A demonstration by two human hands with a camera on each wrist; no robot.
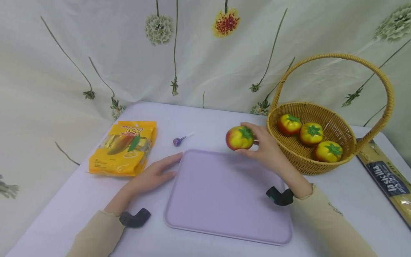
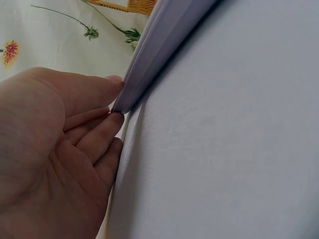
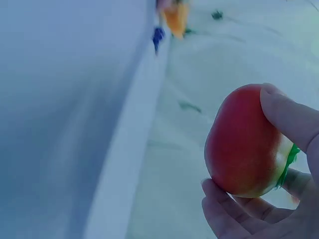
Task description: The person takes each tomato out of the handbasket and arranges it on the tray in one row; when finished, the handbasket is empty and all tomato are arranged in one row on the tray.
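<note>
My right hand (image 1: 261, 144) holds a red-and-yellow tomato-like fruit (image 1: 239, 138) with a green leafy top, above the far right part of the lilac tray (image 1: 224, 192). In the right wrist view, thumb and fingers grip the fruit (image 3: 244, 142) from opposite sides, its smooth red underside facing the camera. Beside the tray's far left corner lies my left hand (image 1: 160, 173), fingers stretched out. The left wrist view has its thumb and fingertips (image 2: 117, 118) right at the tray's rim (image 2: 149, 50).
Three similar fruits (image 1: 311, 134) sit in a wicker basket (image 1: 297, 151) with a tall handle at the right. Right of it lies a long brown packet (image 1: 388, 178). A yellow candy bag (image 1: 123, 148) is at the left, and a purple lollipop (image 1: 178, 141) lies behind the tray.
</note>
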